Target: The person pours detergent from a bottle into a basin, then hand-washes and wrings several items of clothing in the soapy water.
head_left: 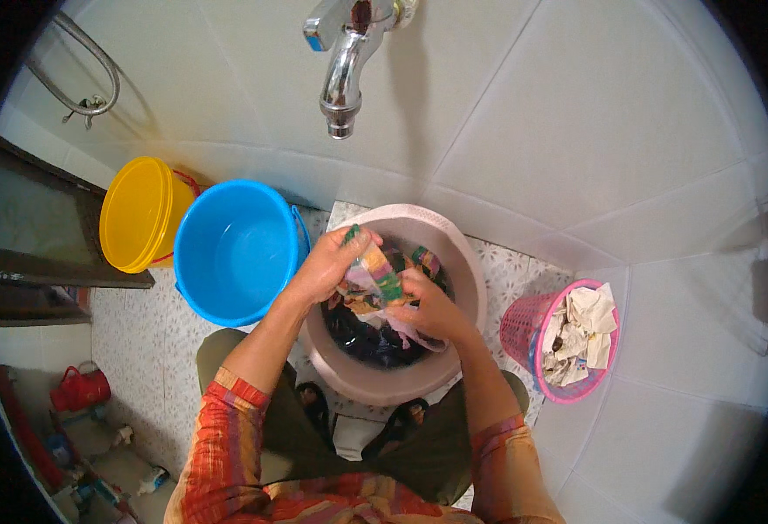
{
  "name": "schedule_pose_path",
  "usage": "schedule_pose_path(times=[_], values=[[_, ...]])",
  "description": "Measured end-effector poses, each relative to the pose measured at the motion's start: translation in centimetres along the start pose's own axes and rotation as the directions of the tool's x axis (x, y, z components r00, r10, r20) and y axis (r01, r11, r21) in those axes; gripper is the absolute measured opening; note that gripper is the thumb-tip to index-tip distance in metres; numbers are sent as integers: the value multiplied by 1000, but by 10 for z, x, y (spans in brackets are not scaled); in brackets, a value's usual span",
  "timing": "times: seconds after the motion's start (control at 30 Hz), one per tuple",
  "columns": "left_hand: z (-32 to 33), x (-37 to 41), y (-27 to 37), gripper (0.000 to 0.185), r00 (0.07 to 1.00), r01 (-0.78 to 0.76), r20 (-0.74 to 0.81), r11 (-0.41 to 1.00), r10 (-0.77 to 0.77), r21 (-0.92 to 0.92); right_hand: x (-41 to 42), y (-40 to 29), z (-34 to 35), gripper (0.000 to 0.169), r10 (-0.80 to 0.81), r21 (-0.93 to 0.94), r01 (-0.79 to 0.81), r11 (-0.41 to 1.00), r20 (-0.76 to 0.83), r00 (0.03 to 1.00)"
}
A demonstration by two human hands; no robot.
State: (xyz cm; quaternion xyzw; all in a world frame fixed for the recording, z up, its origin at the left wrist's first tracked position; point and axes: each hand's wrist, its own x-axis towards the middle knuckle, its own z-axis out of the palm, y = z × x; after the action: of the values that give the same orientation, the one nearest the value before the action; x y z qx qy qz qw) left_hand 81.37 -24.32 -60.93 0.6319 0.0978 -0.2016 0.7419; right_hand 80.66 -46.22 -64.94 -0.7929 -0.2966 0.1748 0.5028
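A multicoloured cloth (379, 270), patterned in green, orange and pink, is stretched between my two hands. My left hand (339, 257) pinches its upper end. Lower down and to the right, my right hand (428, 302) grips the same cloth. Both hands are over a pale pink plastic basin (468, 262) on the floor between my feet. Dark wet fabric (371, 342) and dark water lie in the basin. More patterned cloth (427, 258) shows at its far side, partly hidden behind my hands.
A blue bucket (243, 252) and a lidded yellow bucket (136, 215) stand at left. A pink wastebasket (520, 327) holding crumpled paper (577, 331) is at right. A chrome tap (343, 85) juts from the tiled wall above the basin. A doorway edge (43, 209) is at far left.
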Motion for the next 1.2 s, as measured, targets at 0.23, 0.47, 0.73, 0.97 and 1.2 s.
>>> schedule_pose_path(times=[0.23,0.47,0.73,0.97,1.2], values=[[-9,13,2,30,960,-96,-275,865,-50,-492,-1,8,-14,29,437,761,-160,629,-176,882],[119,-39,-53,17,774,-633,550,391,314,667,-3,58,30,36,288,949,43,-311,52,956],[113,-12,-97,22,843,-389,120,438,525,811,-17,34,50,30,515,598,-309,740,-208,831],[54,25,-120,29,887,-7,-287,633,361,774,1,30,69,39,590,990,-132,55,74,804],[73,26,-99,30,993,27,-113,999,-31,-40,-16,102,66,34,563,995,-21,95,-36,826]])
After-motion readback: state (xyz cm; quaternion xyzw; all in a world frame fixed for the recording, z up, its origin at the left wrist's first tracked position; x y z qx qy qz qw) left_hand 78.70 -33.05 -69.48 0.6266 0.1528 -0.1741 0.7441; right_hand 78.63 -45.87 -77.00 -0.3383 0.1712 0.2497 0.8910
